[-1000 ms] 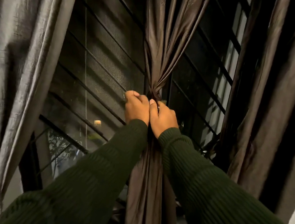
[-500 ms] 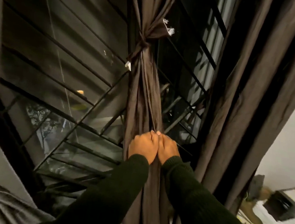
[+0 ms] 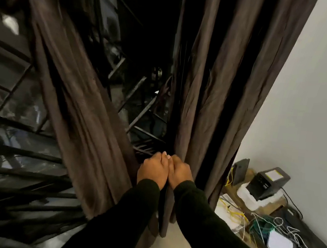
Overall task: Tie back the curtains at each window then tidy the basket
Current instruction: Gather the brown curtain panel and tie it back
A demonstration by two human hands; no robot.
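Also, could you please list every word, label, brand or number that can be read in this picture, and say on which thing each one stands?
No text can be read here.
Label on the black box: a pale sticker on its top, its print too small and blurred to read.
White flat device among the cables: no marking shows.
Curtains, both sleeves and the wall: no writing on them.

Single head-worn wide-angle view, tilted, looking forward and down, close on curtain (image 3: pixel 88 135) and window grille (image 3: pixel 13 106); wall (image 3: pixel 314 100) at right.
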